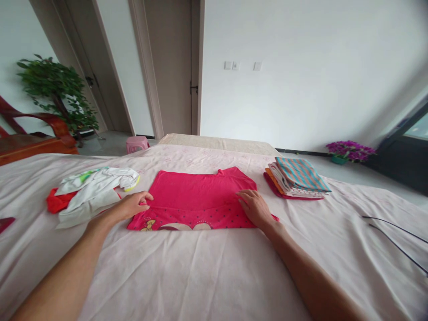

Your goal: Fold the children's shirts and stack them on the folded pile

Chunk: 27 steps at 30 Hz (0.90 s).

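Note:
A bright pink shirt (200, 191) lies folded flat on the bed, a cartoon print showing along its near edge. My left hand (133, 205) rests at the shirt's left edge, fingers curled and pinching the cloth. My right hand (256, 207) lies flat on the shirt's right part, fingers stretched out and pressing down. Both forearms reach in from the bottom of the view.
A loose heap of white and red clothes (90, 191) lies left of the shirt. A stack of folded clothes (296, 178) with a striped piece on top sits to the right. The pale bedsheet (207, 267) spreads all round. A black cable (397, 240) runs at far right.

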Motion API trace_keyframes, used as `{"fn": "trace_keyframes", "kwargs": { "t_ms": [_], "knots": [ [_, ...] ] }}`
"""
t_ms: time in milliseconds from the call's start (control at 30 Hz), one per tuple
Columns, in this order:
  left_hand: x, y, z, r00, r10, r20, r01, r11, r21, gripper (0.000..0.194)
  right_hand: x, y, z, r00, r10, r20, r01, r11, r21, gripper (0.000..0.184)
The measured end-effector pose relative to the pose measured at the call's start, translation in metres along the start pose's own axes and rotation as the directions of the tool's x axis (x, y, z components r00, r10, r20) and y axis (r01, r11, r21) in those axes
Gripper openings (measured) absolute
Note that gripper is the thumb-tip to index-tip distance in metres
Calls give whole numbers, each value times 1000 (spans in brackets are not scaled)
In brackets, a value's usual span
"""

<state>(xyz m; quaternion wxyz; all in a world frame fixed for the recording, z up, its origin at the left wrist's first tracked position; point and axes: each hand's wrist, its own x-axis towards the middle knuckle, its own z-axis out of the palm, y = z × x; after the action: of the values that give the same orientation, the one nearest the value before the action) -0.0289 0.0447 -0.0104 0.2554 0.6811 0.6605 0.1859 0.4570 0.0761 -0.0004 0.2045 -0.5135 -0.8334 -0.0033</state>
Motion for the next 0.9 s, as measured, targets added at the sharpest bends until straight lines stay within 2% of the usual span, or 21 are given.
{"fn": "trace_keyframes", "kwargs": {
  "t_ms": [267, 500, 600, 700, 800, 900],
  "knots": [
    [-7, 3, -7, 998, -24, 53, 32, 987, -157, 48, 7, -11, 3, 996, -7, 88, 8, 1000, -10, 27],
    [-19, 25, -22, 994, -54, 93, 80, 947, -312, 52, 9, -10, 6, 999, -22, 50, 21, 1000, 3, 22],
    [-17, 20, -19, 995, -80, 56, 93, 943, -319, 51, 10, -11, 6, 999, 8, 47, -7, 1000, -23, 23],
    [-11, 7, -12, 996, -89, 7, 86, 937, -339, 49, 9, -12, 6, 997, 71, -20, -72, 996, -57, 24],
    [-4, -5, -8, 997, -76, -32, 62, 947, -314, 48, 8, -10, 8, 997, 79, -20, -80, 994, -77, 23],
    [-1, -8, -9, 988, -90, -123, 76, 990, -116, 41, 7, -10, 10, 996, 90, 1, -89, 992, -94, 21]
  ]
}}
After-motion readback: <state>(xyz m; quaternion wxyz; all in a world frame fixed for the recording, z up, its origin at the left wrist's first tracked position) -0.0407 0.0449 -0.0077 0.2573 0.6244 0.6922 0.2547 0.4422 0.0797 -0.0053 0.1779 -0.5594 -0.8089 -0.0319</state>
